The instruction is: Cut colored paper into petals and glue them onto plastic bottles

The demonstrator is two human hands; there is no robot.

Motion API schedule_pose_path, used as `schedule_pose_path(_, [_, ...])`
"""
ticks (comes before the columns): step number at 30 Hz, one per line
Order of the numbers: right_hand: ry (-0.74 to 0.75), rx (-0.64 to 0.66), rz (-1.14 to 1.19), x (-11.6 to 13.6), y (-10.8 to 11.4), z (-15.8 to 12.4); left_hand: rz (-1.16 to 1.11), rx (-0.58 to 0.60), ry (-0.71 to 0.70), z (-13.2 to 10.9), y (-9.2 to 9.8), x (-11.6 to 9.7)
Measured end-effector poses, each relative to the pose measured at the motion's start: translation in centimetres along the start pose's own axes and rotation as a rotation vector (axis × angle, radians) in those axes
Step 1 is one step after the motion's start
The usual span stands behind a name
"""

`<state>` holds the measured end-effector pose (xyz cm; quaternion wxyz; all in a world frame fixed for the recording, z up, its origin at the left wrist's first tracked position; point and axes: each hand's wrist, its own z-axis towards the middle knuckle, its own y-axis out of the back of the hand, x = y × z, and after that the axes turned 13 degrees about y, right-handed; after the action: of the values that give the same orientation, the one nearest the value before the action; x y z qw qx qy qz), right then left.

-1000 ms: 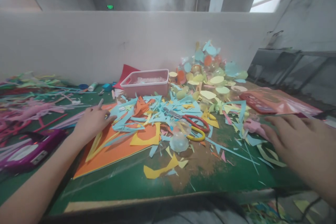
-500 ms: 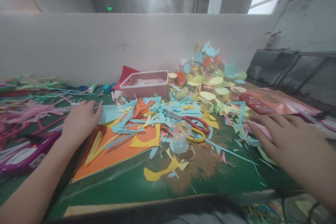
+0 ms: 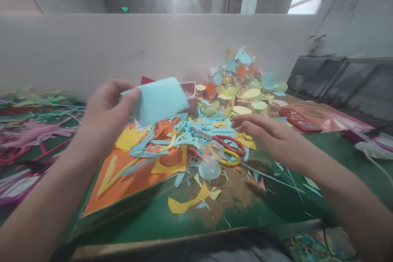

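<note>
My left hand (image 3: 112, 104) is closed on a light blue sheet of paper (image 3: 162, 100), pinching its left edge with the thumb on top. The sheet is raised above the scraps and hides part of a pink basket (image 3: 190, 92). My right hand (image 3: 260, 131) hovers over the scraps with fingers stretched out, and nothing shows in it. Just left of it lie scissors (image 3: 229, 145) with red and yellow handles. Clear rounded plastic pieces (image 3: 209, 168) sit in front of the scissors. Below my left hand are orange and yellow sheets (image 3: 132, 184).
Colourful cut strips (image 3: 202, 125) cover the middle of the green table (image 3: 129, 229). Behind them rises a pile of paper ovals and clear shells (image 3: 239, 82) against a white partition (image 3: 92, 53). Pink and green strips (image 3: 37, 127) lie left; a red phone-like object (image 3: 299, 120) lies right.
My left hand has lifted the light blue paper off the pile, up and to the right. My right hand has swung left from the table's right side toward the scissors.
</note>
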<state>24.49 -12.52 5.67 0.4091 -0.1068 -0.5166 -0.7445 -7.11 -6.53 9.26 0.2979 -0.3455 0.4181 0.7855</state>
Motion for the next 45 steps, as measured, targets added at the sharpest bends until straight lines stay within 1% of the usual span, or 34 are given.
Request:
schedule_pose_path(2, [0.028,0.037,0.154,0.8,-0.8,0.8,-0.218,0.165,0.034,-1.3,-2.2,-1.0])
schedule_pose_path(5, [0.047,0.033,0.341,1.3,-1.7,1.5,-0.278,0.357,0.07,-3.4,-4.7,-1.9])
schedule_pose_path(8, [0.038,0.001,0.46,1.1,-2.3,1.9,-0.287,0.466,0.096,-4.9,-5.7,-2.0])
schedule_pose_path(10, [0.016,0.017,0.519,0.7,-2.6,1.9,-0.313,0.494,0.129,-5.5,-5.7,-1.8])
schedule_pose_path(12, [-0.016,0.023,0.575,0.4,-2.8,1.9,-0.326,0.492,0.172,-5.9,-5.5,-1.6])
schedule_pose_path(14, [-0.061,0.007,0.58,0.2,-2.9,1.6,-0.317,0.475,0.198,-6.2,-5.3,-1.5])
schedule_pose_path(16, [-0.113,-0.003,0.513,0.3,-3.0,1.4,-0.302,0.478,0.213,-6.5,-5.2,-1.3])
schedule_pose_path(19, [-0.154,0.041,0.372,0.5,-3.2,0.9,-0.299,0.512,0.24,-6.8,-5.2,-1.0])
schedule_pose_path(25, [-0.161,0.115,0.217,0.1,-3.8,0.5,-0.255,0.566,0.288,-6.9,-5.8,0.3])
schedule_pose_path(29, [-0.133,0.164,0.097,-0.2,-4.0,0.3,-0.213,0.613,0.319,-6.9,-6.2,0.9])
schedule_pose_path(30, [-0.111,0.162,0.049,-0.2,-3.9,0.3,-0.199,0.63,0.339,-6.9,-6.3,1.0])
schedule_pose_path(32, [-0.02,0.095,-0.086,-0.1,-3.8,0.2,-0.173,0.617,0.374,-6.9,-6.4,1.2])
schedule_pose_path(35, [0.204,-0.043,-0.282,0.7,-3.6,0.0,-0.155,0.502,0.378,-7.0,-6.6,1.6])
schedule_pose_path(37, [0.36,-0.054,-0.326,1.3,-3.7,-0.2,-0.172,0.434,0.387,-7.0,-6.8,1.9])
schedule_pose_path(39, [0.494,0.002,-0.332,1.7,-4.2,-0.3,-0.212,0.389,0.411,-6.8,-7.0,2.3])
schedule_pose_path(41, [0.574,0.135,-0.329,1.9,-4.9,-0.4,-0.262,0.346,0.433,-6.6,-7.3,2.8])
schedule_pose_path(43, [0.585,0.278,-0.327,1.9,-5.5,-0.4,-0.294,0.33,0.454,-6.4,-7.5,3.2])
schedule_pose_path(44, [0.577,0.324,-0.328,1.9,-5.7,-0.5,-0.3,0.338,0.466,-6.4,-7.5,3.3])
schedule_pose_path(45, [0.571,0.34,-0.33,1.9,-5.9,-0.5,-0.301,0.346,0.482,-6.4,-7.5,3.4])
